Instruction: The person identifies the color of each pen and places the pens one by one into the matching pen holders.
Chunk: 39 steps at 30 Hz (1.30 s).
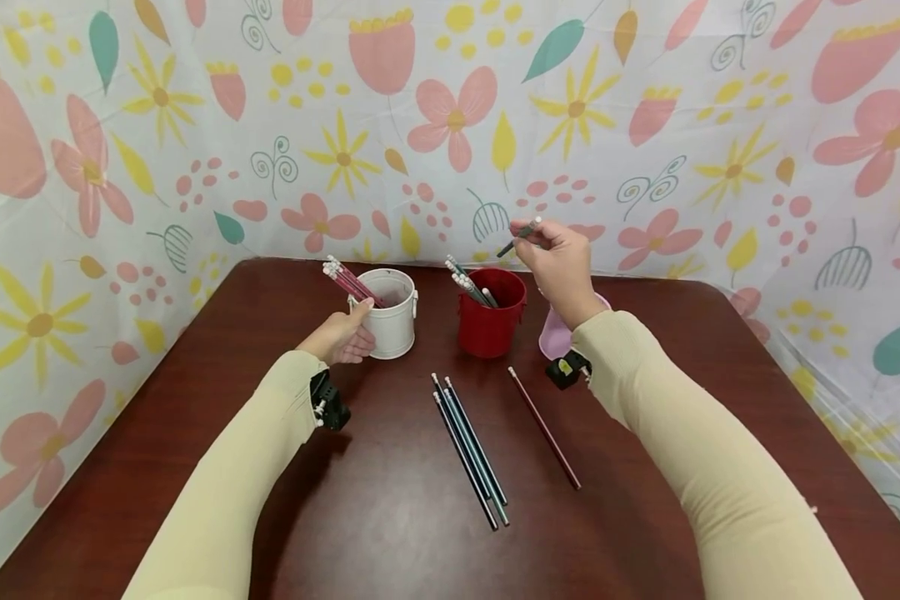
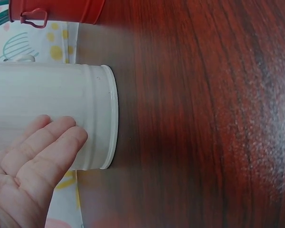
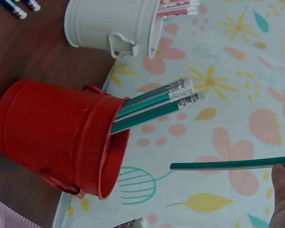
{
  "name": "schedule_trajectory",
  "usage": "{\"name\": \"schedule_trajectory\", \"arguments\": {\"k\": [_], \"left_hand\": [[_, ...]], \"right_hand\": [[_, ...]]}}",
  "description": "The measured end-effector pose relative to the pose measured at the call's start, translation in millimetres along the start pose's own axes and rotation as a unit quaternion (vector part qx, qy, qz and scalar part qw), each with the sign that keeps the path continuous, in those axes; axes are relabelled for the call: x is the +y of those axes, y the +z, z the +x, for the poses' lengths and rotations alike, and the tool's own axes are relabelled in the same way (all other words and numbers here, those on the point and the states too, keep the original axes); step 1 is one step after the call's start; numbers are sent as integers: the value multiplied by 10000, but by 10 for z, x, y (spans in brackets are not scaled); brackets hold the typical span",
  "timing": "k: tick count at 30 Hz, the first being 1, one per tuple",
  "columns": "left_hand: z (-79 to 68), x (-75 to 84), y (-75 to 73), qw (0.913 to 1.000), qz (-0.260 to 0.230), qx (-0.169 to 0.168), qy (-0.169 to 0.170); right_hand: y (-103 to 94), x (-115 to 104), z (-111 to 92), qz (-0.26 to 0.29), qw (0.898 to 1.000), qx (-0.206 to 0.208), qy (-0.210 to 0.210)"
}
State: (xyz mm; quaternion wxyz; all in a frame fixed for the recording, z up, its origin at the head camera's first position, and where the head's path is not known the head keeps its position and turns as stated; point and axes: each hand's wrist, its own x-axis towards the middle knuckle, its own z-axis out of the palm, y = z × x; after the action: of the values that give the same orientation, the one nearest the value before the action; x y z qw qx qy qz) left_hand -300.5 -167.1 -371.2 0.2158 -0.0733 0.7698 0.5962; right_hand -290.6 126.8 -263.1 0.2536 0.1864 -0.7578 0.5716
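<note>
My right hand (image 1: 558,262) pinches a green pencil (image 3: 218,165) by its eraser end, tilted in the air above and right of the red bucket (image 1: 486,329). Several green pencils (image 3: 149,107) lean inside that bucket, white erasers up. My left hand (image 1: 342,333) is at the left side of the white bucket (image 1: 393,333), thumb by the rim. In the left wrist view its straight fingers (image 2: 61,142) lie along the bucket's wall. Several pink-red pencils (image 1: 350,282) lean out of the white bucket's left side.
Several dark blue and black pencils (image 1: 468,454) lie together on the brown table (image 1: 390,517). One dark red pencil (image 1: 543,427) lies to their right. A lilac cup (image 1: 553,336) stands partly hidden behind my right wrist. Patterned cloth (image 1: 457,192) hangs behind the table.
</note>
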Motion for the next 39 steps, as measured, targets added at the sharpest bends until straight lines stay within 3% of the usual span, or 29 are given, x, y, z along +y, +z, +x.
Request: {"name": "schedule_trajectory", "arguments": {"k": [14,31,39], "left_hand": [[6,4,-3,10000,-74,-17,54],[15,7,-13,9999,-69,119,-36],[-9,6,-7,9999,-141,79,-21]], "right_hand": [[109,267,-102,-492,9938,-71,996],[211,486,-226,-1116,9864,28,1205],[237,596,-312,-967,9867,-76,1307]]}}
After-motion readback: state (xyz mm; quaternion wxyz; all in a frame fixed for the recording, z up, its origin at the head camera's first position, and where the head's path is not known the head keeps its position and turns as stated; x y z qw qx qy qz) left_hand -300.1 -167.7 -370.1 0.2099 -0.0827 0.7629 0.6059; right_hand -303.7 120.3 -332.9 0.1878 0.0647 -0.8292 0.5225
